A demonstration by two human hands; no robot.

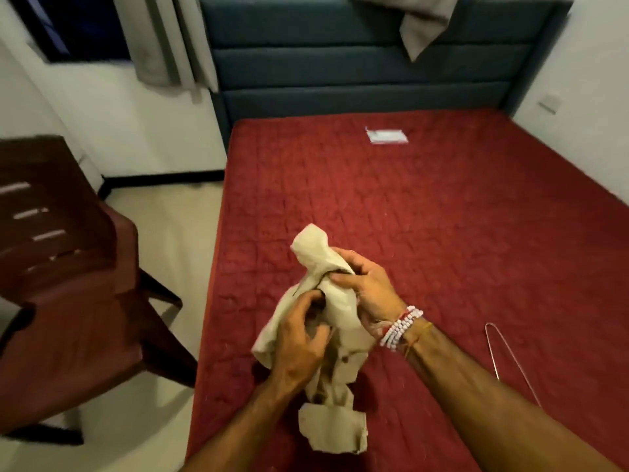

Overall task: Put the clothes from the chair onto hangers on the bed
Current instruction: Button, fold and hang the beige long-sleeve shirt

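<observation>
Holding: both hands keep the beige garment (340, 301) bunched up in the air, low over the near edge of the bed (442, 216). Its lower end hangs down, and I cannot tell if it touches the bed.
Left hand: the left hand (299, 338) comes from below, and its fingers are curled into a fold in the middle of the cloth.
Right hand: the right hand (367, 287) takes the upper part, fingers and thumb closed round the cloth. Bead bracelets (400, 327) sit on this wrist.
Handling: I judge the garment light, soft and limp, not fragile and not slippery. It will not keep a shape by itself, so it is better to find the collar or the shoulders, take hold there and shake it open.
Hanger: a thin wire hanger (514, 360) lies on the bed right of the right forearm, apart from the garment and partly hidden by the arm.
Bed: a red quilted top and a dark blue headboard (357, 63) with a grey cloth (422, 25) over its upper edge. A small white paper (386, 136) lies near the head.
Chair: a dark brown chair (68, 301) stands just beside the bed, on the left. It is blurred, so I cannot tell if more clothes wait there.
</observation>
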